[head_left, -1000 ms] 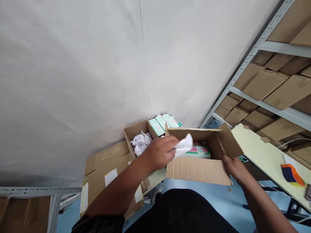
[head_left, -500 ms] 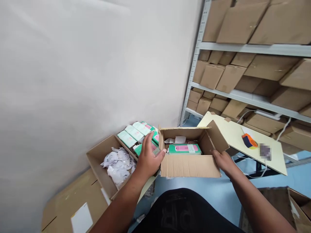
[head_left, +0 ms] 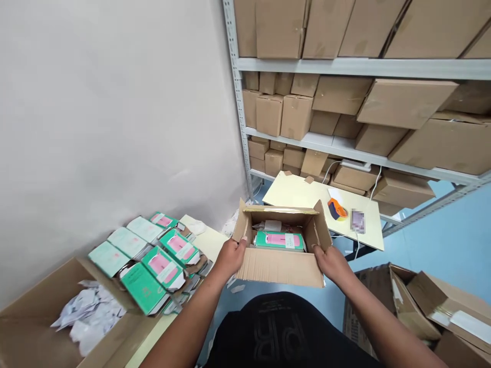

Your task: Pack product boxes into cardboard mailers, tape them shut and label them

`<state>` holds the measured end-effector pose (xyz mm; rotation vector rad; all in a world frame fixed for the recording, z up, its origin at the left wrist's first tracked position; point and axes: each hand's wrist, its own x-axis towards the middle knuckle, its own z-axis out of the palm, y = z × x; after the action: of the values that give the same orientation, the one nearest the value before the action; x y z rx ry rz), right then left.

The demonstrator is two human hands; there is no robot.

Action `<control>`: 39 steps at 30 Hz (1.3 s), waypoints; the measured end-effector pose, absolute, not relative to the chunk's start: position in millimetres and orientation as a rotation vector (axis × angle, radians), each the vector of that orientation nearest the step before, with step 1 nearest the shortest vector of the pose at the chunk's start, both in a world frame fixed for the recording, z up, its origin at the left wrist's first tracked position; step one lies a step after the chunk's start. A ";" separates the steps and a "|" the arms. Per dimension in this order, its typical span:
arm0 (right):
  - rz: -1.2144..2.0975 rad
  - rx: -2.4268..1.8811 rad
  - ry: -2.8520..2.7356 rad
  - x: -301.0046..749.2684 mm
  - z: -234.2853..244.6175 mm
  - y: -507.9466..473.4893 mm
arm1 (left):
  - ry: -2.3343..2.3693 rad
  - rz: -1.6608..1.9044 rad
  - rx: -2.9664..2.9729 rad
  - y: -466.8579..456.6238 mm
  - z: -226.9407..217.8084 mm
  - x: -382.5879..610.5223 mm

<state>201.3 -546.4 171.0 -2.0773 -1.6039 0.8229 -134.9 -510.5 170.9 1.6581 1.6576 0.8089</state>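
Note:
An open cardboard box (head_left: pixel 280 267) is held up in front of my body, its flaps spread outward. My left hand (head_left: pixel 231 256) grips its left side, thumb inside the edge. At the right side, my right hand (head_left: pixel 333 263) pinches the wall near the flap. Inside lies a green product box (head_left: pixel 279 240) with a pink bottle-like picture and a white label. Some crumpled white paper (head_left: pixel 273 225) sits behind it in the box.
Green and pale product boxes (head_left: pixel 163 266) are stacked at left, beside a carton (head_left: pixel 38 291) of crumpled paper. Ahead, a cream table (head_left: pixel 291 190) carries an orange-and-blue tape dispenser (head_left: pixel 337 209). Shelves (head_left: pixel 356 67) hold many cartons. Open cartons (head_left: pixel 441 301) stand on the right.
My view has turned right, toward the shelves and the cream table. My left hand, earlier with fingers spread beside the box, now grips its left side. The box stays in front of me.

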 end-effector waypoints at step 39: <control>0.820 -2.132 -1.068 410.7 -9.7 -238.5 | 0.942 0.486 2.594 -71.0 101.4 94.9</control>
<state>410.7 -238.5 -9.7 -2.1321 -1.0683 0.8201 94.9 -71.0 101.4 2.5937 0.9421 0.4862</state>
